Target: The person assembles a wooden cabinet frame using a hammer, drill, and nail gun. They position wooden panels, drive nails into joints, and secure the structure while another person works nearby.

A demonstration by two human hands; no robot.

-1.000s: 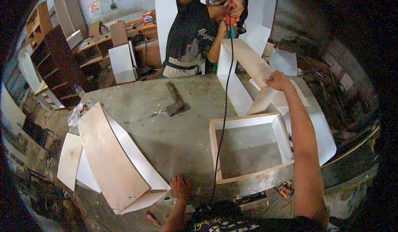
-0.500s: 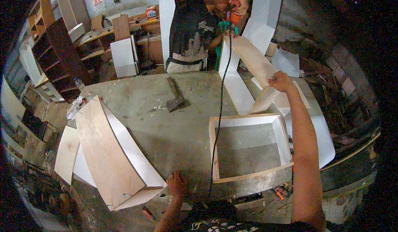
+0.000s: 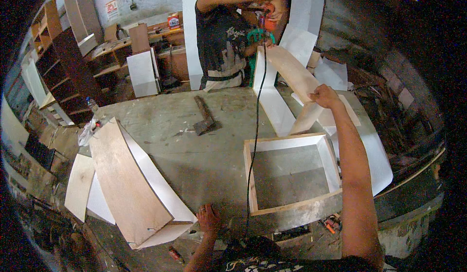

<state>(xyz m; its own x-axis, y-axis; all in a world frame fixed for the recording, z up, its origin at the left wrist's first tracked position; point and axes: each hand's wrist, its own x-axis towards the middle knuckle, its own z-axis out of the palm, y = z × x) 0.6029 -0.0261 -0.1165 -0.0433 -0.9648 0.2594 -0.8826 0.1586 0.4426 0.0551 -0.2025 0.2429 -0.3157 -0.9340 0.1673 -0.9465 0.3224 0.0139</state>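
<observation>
My right hand (image 3: 325, 97) is closed on the near corner of a wooden box frame (image 3: 294, 72), thumb and fingers pinching the panel's edge. The frame stands on edge at the table's far right, white on its inner faces. At its far end a co-worker holds an orange power drill (image 3: 268, 21) upright over the corner. My left hand (image 3: 208, 218) lies on the table's near edge, fingers stretched out and holding nothing. Beside it is the corner of another panel assembly (image 3: 129, 179), plywood outside and white inside. An open rectangular frame (image 3: 296, 201) lies flat between my arms.
A hammer (image 3: 206, 125) rests mid-table (image 3: 165, 140). The drill's black cord (image 3: 256, 131) runs across the table and over the flat frame toward me. Panels and shelving (image 3: 73, 63) stand at the back left. Below the near edge lie tools (image 3: 331, 225).
The view has shifted slightly. The co-worker's raised arm and drill sit a little differently over the frame's far corner. My hands keep their places.
</observation>
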